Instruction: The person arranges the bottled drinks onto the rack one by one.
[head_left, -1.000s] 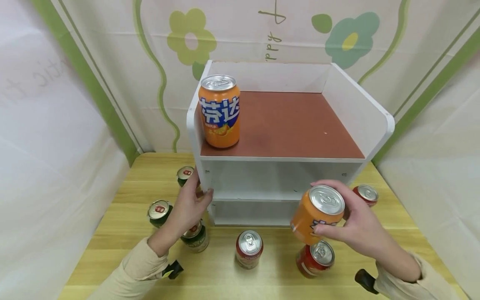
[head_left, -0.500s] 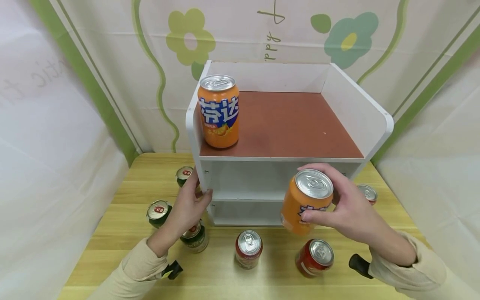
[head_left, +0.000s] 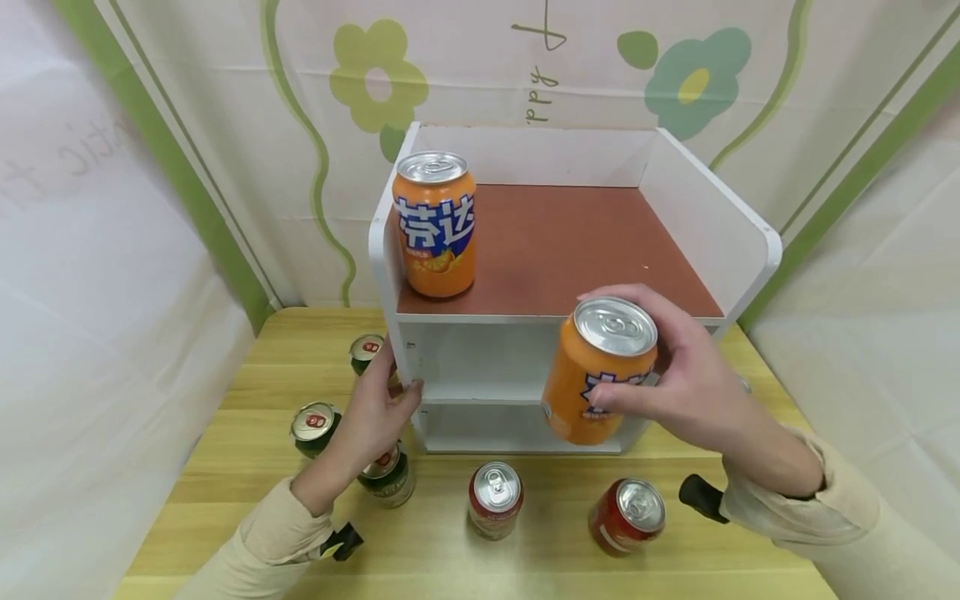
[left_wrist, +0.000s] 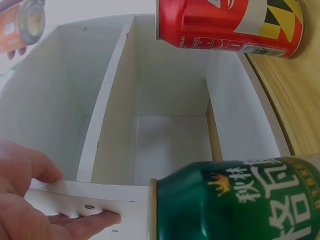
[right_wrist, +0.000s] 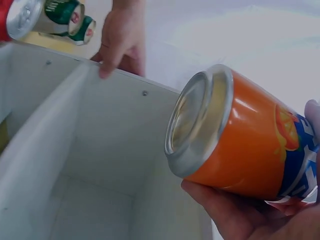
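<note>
My right hand [head_left: 693,396] grips an orange soda can [head_left: 570,375] round its side, slightly tilted, in front of the small white shelf [head_left: 555,242] and just below its brown top. Close up in the right wrist view, that can [right_wrist: 250,145] has its silver lid toward the shelf compartments. My left hand [head_left: 378,417] holds the shelf's left side panel [head_left: 397,342]. In the left wrist view its thumb is on the inner side and its fingers are outside. Another orange soda can [head_left: 435,233] stands upright at the left front corner of the shelf's top.
Green cans [head_left: 315,425] stand around the left forearm on the wooden table [head_left: 247,383]. Before the shelf are two red cans, one in the middle [head_left: 495,500] and one to the right [head_left: 626,517]. A printed curtain [head_left: 480,67] hangs behind.
My right hand has lifted the orange soda can up and to the left, from above the right red can to near the shelf's top edge. The left hand has stayed on the panel.
</note>
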